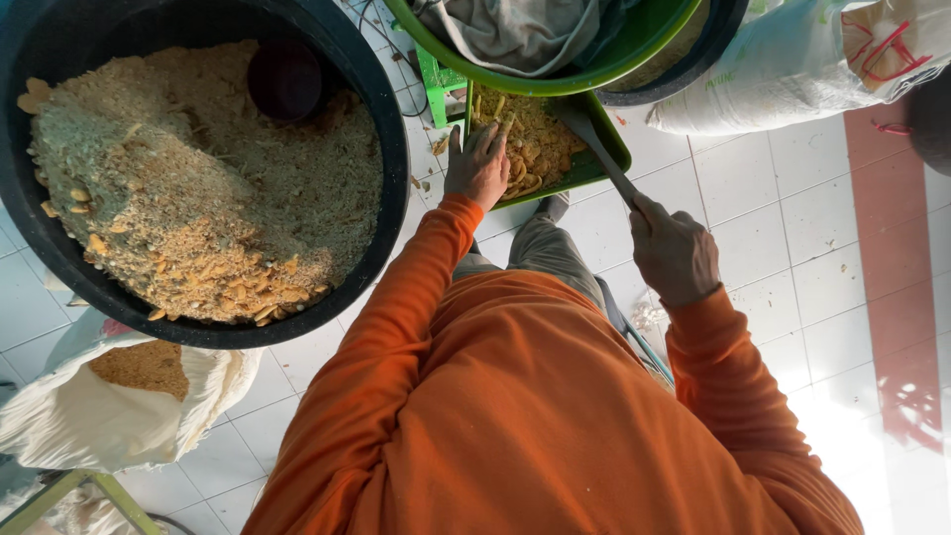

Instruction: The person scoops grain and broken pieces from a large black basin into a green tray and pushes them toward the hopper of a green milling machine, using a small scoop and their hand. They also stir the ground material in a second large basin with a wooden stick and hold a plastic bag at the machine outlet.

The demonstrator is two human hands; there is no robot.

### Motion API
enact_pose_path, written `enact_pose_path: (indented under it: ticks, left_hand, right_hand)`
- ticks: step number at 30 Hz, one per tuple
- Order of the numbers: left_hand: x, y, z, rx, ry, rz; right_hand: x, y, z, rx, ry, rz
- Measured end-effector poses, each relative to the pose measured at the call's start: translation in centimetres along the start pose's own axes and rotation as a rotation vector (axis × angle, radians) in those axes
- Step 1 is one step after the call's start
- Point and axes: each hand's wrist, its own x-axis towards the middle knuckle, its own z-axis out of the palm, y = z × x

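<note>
White floor tiles (753, 238) lay under one green tray (606, 159) of yellow slices (540, 149). One left hand (477, 166) pressed spread fingers on them; one right hand (674, 253) clamped one knife (594, 139). Two black tubs (391, 188) and two sacks (59, 416) stood nearby.

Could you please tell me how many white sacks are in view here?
2: one open sack of brown meal at lower left, below the black tub; one tied sack at upper right. Others may lie out of frame.
</note>
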Motion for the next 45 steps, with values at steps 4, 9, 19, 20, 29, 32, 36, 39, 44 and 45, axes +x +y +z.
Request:
enact_pose_path:
  ticks: [4, 9, 19, 20, 29, 32, 36, 39, 44, 45]
  left_hand:
    - [-0.1, 0.2, -0.2, -0.024, -0.027, -0.01]
    - [0.1, 0.2, -0.5, -0.019, -0.012, -0.005]
    - [0.0, 0.1, -0.6, -0.048, -0.025, -0.008]
    - [0.0, 0.1, -0.7, -0.041, -0.014, -0.002]
    - [-0.1, 0.0, -0.7, -0.064, 0.041, 0.016]
    - [-0.3, -0.1, -0.7, -0.095, 0.067, 0.023]
    - [-0.4, -0.1, -0.7, -0.13, 0.126, 0.031]
    - [-0.3, 0.0, -0.6, -0.118, 0.135, 0.012]
    - [-0.3, 0.0, -0.7, -0.102, 0.134, 0.02]
    - [-0.3, 0.0, -0.8, -0.093, 0.131, 0.023]
  right_hand:
    - [1.7, -0.1, 1.2, 0.036, 0.018, -0.07]
    - [3.9, 0.5, 4.0, 0.024, 0.015, -0.047]
    - [6.3, 0.7, 9.0, 0.059, 0.065, -0.063]
    - [6.3, 0.6, 9.2, 0.058, 0.056, -0.049]
    - [8.4, -2.0, 10.6, 0.057, 0.043, 0.059]
    - [8.2, -2.7, 9.5, 0.074, -0.006, 0.077]
    - [5.9, -3.0, 6.3, 0.122, -0.018, -0.018]
    - [4.5, -3.8, 4.6, 0.152, -0.015, -0.138]
    - [5.6, -6.1, 5.2, 0.061, -0.057, -0.043]
    - [5.9, -6.4, 5.6, 0.063, -0.055, -0.016]
